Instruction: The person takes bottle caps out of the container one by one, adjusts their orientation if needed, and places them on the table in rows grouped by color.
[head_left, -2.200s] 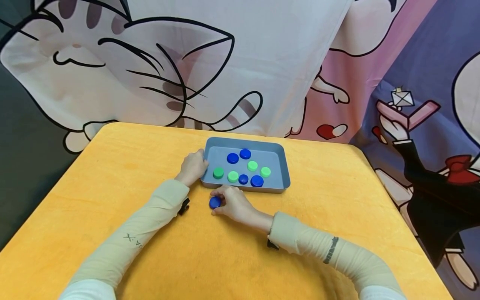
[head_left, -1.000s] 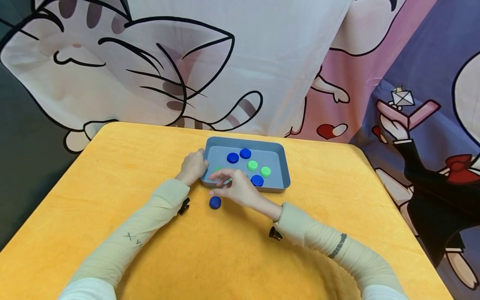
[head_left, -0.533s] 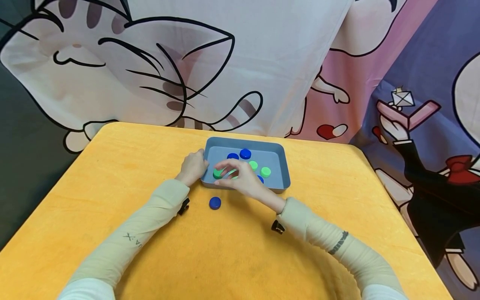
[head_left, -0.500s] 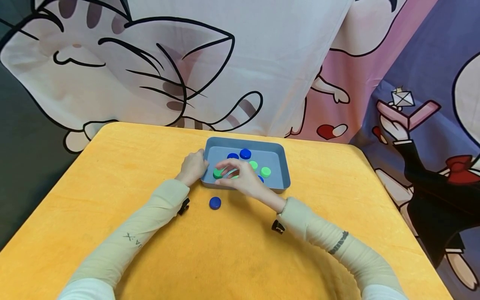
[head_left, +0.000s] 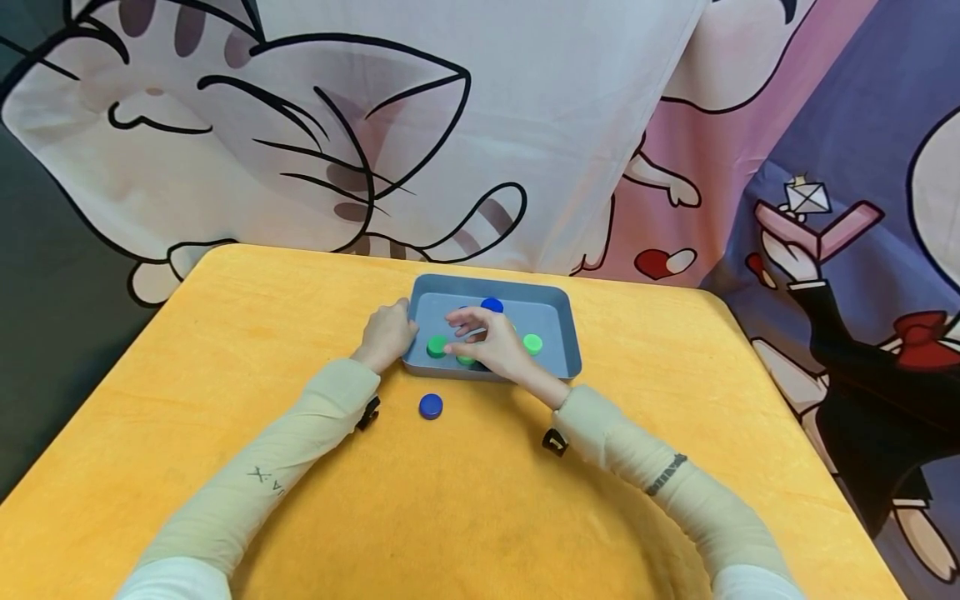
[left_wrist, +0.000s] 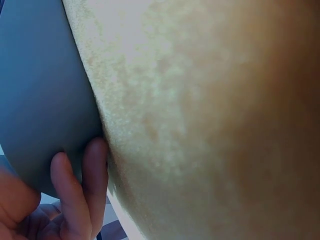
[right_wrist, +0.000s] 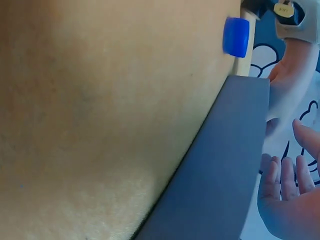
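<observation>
In the head view we see, at the centre, the left hand [head_left: 384,336] gripping the left wall of a shallow blue-grey rectangular tray [head_left: 557,321]. Over it is the right hand [head_left: 497,346], fingers apart, holding nothing. Inside lie round green plastic discs [head_left: 532,344]; one round blue plastic disc [head_left: 431,407] rests below, on the yellow table [head_left: 480,517]. We judge the step as reaching for a disc; next calls for a careful pinch.

In the left wrist view, lower left, fingertips touch the tray.

In the right wrist view, lower right, the palm is bare.
</observation>
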